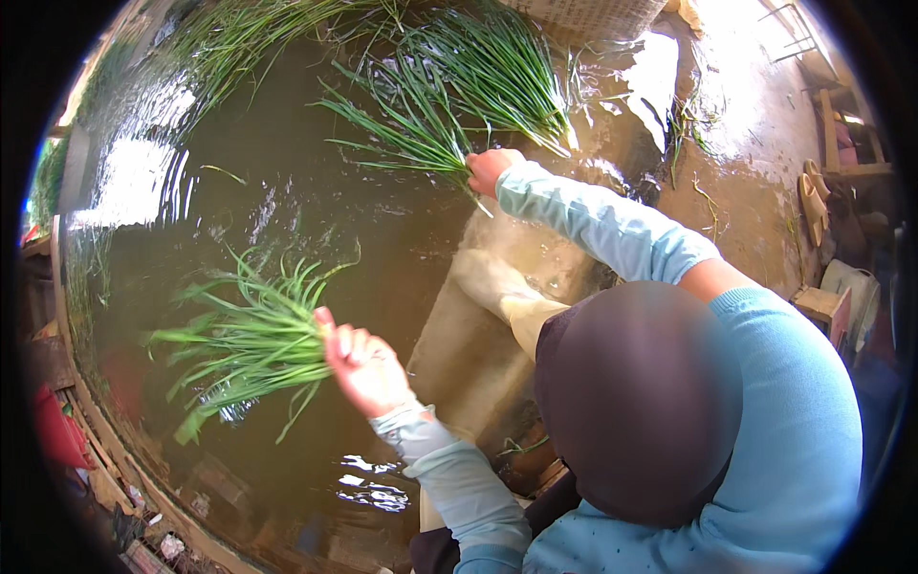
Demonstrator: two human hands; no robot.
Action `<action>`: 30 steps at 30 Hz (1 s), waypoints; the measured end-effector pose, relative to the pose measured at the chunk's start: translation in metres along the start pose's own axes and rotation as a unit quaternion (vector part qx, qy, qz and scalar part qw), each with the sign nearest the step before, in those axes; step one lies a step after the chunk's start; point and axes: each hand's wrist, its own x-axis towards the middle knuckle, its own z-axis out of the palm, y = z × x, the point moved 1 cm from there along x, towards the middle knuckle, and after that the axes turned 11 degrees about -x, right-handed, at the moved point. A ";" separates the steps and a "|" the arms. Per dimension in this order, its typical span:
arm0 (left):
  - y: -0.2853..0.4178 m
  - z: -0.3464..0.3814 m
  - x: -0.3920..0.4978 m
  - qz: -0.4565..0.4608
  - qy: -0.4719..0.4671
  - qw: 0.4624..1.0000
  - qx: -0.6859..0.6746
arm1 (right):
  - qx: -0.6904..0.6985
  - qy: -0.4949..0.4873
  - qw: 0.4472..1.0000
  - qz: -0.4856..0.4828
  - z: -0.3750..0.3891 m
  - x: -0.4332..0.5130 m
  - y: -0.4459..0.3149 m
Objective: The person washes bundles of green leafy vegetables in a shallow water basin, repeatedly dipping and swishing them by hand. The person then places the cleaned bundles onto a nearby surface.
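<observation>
My left hand grips the base of a bunch of long-leaved greens, which look like chives. Their leaves fan leftward over the brown water and are partly blurred. Farther up, my right hand is closed on the pale stem ends of a second, slimmer bunch. Those leaves spread up and left along the water. Close by my right hand lies a larger bunch of the same greens, its pale ends pointing down and right.
A bare leg stands on a pale submerged slab. More loose greens float at the upper left. A woven sack sits at the top. Sandals and a small wooden stool are on the right bank. A wooden edge bounds the left.
</observation>
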 end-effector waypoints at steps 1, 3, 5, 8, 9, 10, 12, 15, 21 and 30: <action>-0.011 -0.017 -0.004 0.021 0.075 0.995 0.064 | 0.009 -0.003 1.000 0.021 0.000 -0.003 -0.005; -0.041 -0.051 -0.013 0.001 0.148 0.980 0.135 | 0.080 0.070 0.994 -0.028 -0.002 -0.021 -0.018; -0.068 -0.078 -0.019 -0.048 0.171 0.969 0.169 | 0.126 0.106 0.984 -0.071 0.000 -0.046 -0.038; -0.099 -0.104 -0.026 -0.086 0.186 0.960 0.193 | 0.106 0.061 0.987 -0.106 0.010 -0.074 -0.063; -0.105 -0.109 -0.026 -0.100 0.174 0.961 0.188 | 0.104 0.030 0.988 -0.113 0.014 -0.081 -0.069; -0.107 -0.114 -0.025 -0.109 0.206 0.952 0.199 | 0.094 0.004 0.990 -0.109 0.019 -0.085 -0.074; -0.108 -0.117 -0.026 -0.104 0.186 0.961 0.174 | 0.090 -0.064 0.986 -0.126 0.026 -0.090 -0.079; -0.104 -0.122 -0.026 -0.102 0.234 0.940 0.227 | 0.089 -0.111 0.978 -0.153 0.031 -0.091 -0.080; -0.103 -0.128 -0.022 -0.102 0.215 0.934 0.267 | 0.097 -0.106 0.969 -0.199 0.035 -0.095 -0.078; -0.096 -0.136 -0.026 -0.104 0.258 0.911 0.306 | 0.242 -0.141 0.941 -0.189 0.065 -0.084 -0.072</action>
